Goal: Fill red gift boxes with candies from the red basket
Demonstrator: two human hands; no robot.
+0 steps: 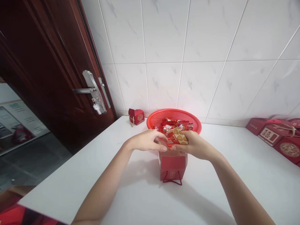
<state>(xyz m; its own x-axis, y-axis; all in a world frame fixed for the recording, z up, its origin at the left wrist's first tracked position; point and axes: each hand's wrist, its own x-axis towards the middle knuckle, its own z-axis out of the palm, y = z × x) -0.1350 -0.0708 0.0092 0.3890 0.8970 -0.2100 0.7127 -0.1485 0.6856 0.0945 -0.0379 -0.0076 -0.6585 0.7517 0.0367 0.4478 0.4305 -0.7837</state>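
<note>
My right hand (193, 144) is closed on a red and cream snack packet (177, 136) with round biscuits printed on it. It holds the packet tilted above an open red gift box (172, 167). My left hand (150, 140) hovers at the box's left rim, thumb and fingers apart, with no object visible between them. The box stands on the white table with its front flap up and a dark red cord handle hanging at the front. Something red shows inside its opening, partly hidden by my hands. Right behind it is a red plastic basket (154, 116) of wrapped sweets (172, 125).
A small closed red box (136, 117) with a cord stands at the back left, near the tiled wall (164, 87). Several red gift boxes (276, 136) lie along the right edge of the table (131, 200). A dark wooden door (58, 62) with keys in its lock is on the left.
</note>
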